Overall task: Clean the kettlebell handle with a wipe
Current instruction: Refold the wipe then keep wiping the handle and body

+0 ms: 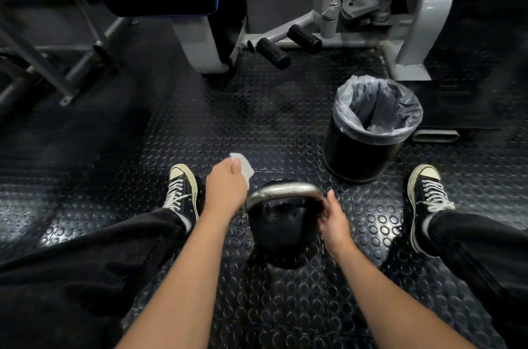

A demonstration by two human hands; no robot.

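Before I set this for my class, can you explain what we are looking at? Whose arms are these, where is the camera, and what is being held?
There is no machine at work here. The one picture comes from a camera worn on a person's head, looking down at their own arms and legs as they sit on a studded rubber floor in a gym. Between their feet stands a black kettlebell with a metal handle. The left hand holds a white wipe just beside the handle's left end. The right hand grips the handle's right end. Further off on the right stands a bin lined with a plastic bag, and grey exercise machines stand behind.
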